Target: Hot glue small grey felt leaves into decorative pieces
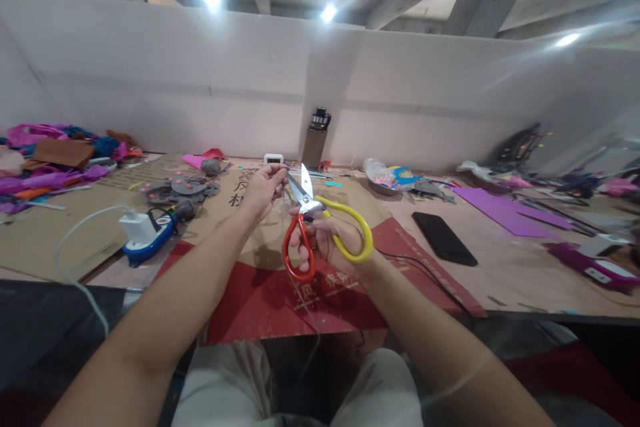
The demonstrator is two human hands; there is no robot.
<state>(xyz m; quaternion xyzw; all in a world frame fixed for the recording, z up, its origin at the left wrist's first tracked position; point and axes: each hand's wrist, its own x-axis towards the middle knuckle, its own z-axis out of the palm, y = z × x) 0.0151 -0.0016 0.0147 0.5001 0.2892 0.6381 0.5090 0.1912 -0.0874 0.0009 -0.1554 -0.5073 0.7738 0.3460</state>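
My right hand (330, 240) is wrapped around a pair of scissors (306, 199) with one red handle loop and one yellow one. The scissors point up and away from me, their blades spread apart. My left hand (267, 190) is closed in a pinch just left of the blade tips. What its fingertips hold is too small to make out. A thin pale strand (311, 320) hangs below my right hand, and its upper end is lost among my fingers. Under both hands lies a red and brown cardboard sheet (240, 310) with printed characters.
A black phone (444, 238) and purple sheets (505, 211) lie to the right. A blue power strip (150, 243) with a white charger is at the left, near grey pieces with pink-headed pins (180, 185). A dark bottle (315, 140) stands by the white partition (200, 73).
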